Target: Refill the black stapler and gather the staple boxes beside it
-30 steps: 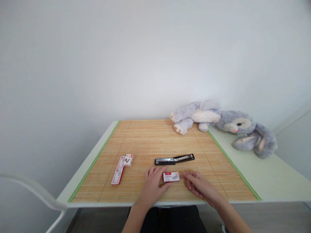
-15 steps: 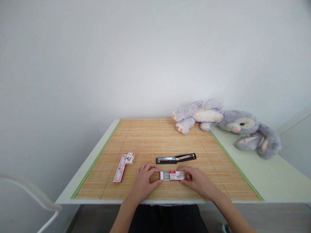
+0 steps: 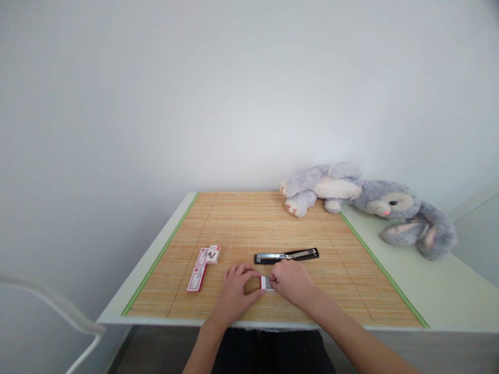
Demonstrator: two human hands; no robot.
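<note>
Near the mat's front, a small red-and-white staple box [image 3: 263, 282] lies part open, with grey staples [image 3: 267, 282] showing in it. My left hand [image 3: 237, 288] grips the box's left end between thumb and forefinger. Over the middle and right of the box, my right hand [image 3: 290, 280] has its fingers curled closed at the staples. What those fingertips hold is hidden, and so is the box's right part. Just beyond the right hand lies an opened black stapler [image 3: 286, 256], its metal rail facing up.
To the left lie two red-and-white boxes [image 3: 197, 279] end to end, with a smaller white box [image 3: 213, 254] touching them. A grey plush rabbit [image 3: 339, 188] rests along the back right. The bamboo mat [image 3: 241, 223] has green edges. A white cable [image 3: 50, 304] hangs at left.
My right hand has moved left from the box's right end to over the staples, and its fingers have curled in. My left hand keeps its hold. The view has shifted slightly.
</note>
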